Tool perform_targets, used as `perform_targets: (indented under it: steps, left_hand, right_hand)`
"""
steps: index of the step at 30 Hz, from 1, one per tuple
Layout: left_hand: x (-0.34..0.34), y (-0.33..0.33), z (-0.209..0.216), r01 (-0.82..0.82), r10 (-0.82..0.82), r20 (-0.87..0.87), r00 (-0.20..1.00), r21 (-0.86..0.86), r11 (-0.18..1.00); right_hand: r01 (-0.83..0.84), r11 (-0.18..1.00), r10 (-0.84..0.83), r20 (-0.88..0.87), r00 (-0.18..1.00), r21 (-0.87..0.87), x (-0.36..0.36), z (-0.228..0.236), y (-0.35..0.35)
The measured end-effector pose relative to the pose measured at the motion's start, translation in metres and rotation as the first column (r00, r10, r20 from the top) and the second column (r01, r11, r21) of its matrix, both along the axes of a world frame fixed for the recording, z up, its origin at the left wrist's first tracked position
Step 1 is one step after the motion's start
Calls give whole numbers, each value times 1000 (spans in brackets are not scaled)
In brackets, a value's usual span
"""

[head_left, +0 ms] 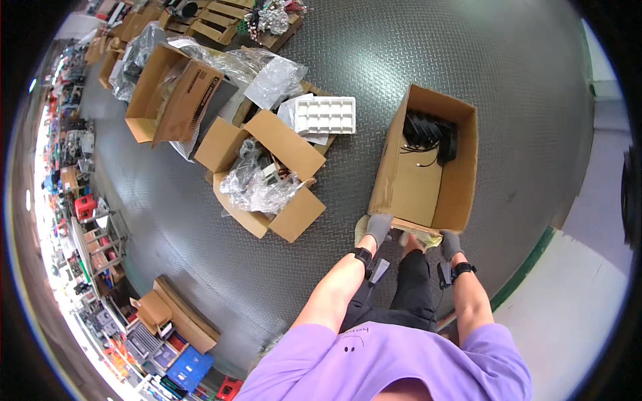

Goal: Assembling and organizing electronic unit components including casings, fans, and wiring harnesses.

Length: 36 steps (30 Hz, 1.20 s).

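A tall open cardboard box (386, 175) stands on the floor in front of me. Black items with thin cables (428, 131) lie at its far end, and its near part shows bare cardboard. My left hand (379, 228), in a grey glove, is closed on the box's near left corner. At the near right corner my right hand (451, 244), gloved too, grips the edge, its fingers partly hidden. Between my hands, a crumpled yellowish sheet (425, 238) hangs at the near wall. Each wrist carries a black strap with a small device.
To the left, another open carton (289, 212) holds clear plastic wrap. Beyond it are a larger carton (182, 100), a white compartment tray (325, 115) and wooden pallets (215, 20). Crowded shelves line the far left. A white wall (555, 287) rises on the right.
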<state>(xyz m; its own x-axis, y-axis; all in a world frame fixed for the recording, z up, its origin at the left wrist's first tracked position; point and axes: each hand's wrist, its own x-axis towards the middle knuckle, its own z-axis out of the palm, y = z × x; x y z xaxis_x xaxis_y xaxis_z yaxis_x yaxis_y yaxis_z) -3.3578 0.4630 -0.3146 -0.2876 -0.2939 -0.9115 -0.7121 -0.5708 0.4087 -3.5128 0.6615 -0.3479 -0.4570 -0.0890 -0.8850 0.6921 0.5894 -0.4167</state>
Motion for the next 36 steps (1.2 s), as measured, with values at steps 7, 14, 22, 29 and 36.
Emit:
perform_targets:
  steps: [7,14,22,29,36]
  left_hand:
    - [104,15,-49,371,-436,-181,882,-305,877]
    - [187,28,-1,107,-115,83,990,91,990]
    - [314,31,-5,384,-387,92,917,49,922]
    - [425,0,-13,616,-619,73,782,60,786]
    - [510,-40,13,643,-647,118,753,76,762]
  right_hand:
    - [185,980,-193,-113,975,-76,146,-46,66]
    - [208,978,-209,-34,977,-15,263,-4,77]
    - [478,878,-475,-93,875,12,434,12,80]
    - [649,752,-659,103,745,119,598,34,47]
    - [720,679,-716,-87,693,146,747,17,-8]
